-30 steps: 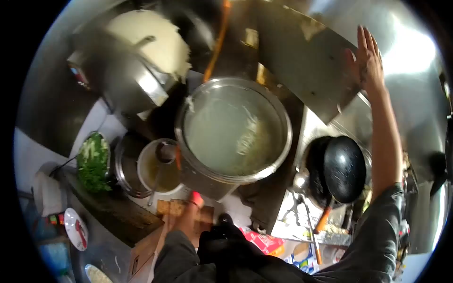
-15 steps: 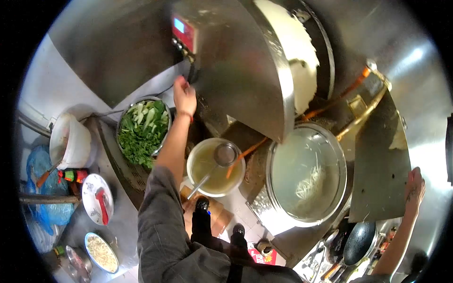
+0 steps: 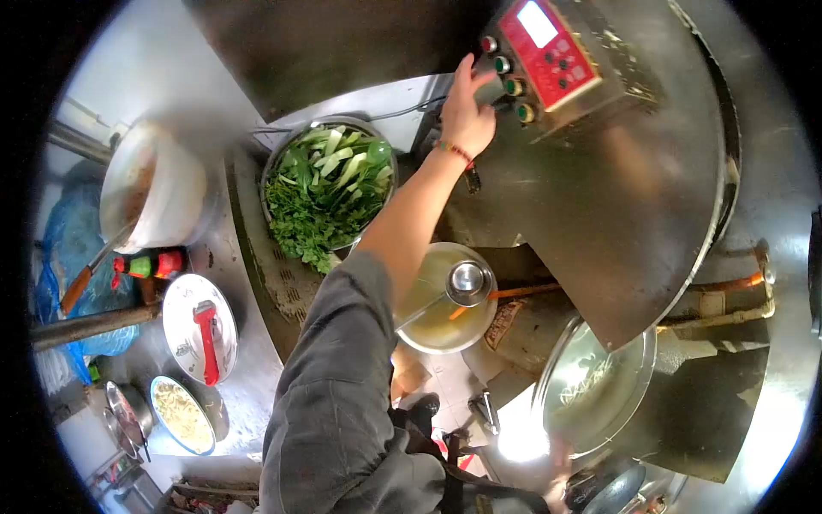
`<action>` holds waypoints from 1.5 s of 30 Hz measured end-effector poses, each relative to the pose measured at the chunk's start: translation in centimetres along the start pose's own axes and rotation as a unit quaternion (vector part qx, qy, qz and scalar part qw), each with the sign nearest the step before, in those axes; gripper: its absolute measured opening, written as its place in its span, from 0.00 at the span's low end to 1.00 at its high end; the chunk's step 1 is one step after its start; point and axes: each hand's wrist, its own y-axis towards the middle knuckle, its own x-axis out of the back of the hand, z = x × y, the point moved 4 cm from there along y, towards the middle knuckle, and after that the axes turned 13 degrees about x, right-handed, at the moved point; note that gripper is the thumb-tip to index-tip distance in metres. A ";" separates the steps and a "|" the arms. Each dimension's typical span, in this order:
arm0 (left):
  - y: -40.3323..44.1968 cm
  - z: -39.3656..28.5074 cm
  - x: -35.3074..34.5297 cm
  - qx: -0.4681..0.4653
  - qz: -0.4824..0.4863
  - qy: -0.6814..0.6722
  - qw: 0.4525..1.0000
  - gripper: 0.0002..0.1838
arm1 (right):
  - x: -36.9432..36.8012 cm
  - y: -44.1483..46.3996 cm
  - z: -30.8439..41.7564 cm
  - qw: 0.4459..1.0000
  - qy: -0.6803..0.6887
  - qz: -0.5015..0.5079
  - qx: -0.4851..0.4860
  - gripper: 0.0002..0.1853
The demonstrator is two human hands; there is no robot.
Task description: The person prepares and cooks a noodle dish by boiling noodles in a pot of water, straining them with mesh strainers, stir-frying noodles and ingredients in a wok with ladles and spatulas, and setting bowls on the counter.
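My left hand [image 3: 469, 110], with a beaded band at the wrist, reaches up to the buttons beside a red control panel [image 3: 552, 53] on a large metal machine. Its fingers are apart and hold nothing visible. Near the bottom, my right hand [image 3: 558, 475] is a blur left of a dark wok [image 3: 618, 493]; its fingers cannot be made out. Left of my left arm sits a bowl of chopped greens [image 3: 330, 188]. A ladle [image 3: 467, 278] rests over a bowl of yellowish liquid [image 3: 447, 332]. White noodles [image 3: 586, 381] lie in the water of a big round pot [image 3: 638, 377].
At the left are a white bucket [image 3: 175, 193] with a wooden-handled tool, a blue plastic bag [image 3: 81, 248], a plate [image 3: 184, 330] holding a red-handled tool [image 3: 208, 347] and a bowl of pale strips [image 3: 181, 415]. An orange hose [image 3: 728, 283] runs behind the pot.
The view has swung left. My left hand has moved up from beside the greens to the panel's buttons. My right hand has come down from the metal surface at the right.
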 end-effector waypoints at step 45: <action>-51.6 -9.9 46.5 0.385 -0.079 -0.222 0.893 0.12 | 4.2 -21.8 -19.4 0.714 -0.272 0.592 0.255 0.30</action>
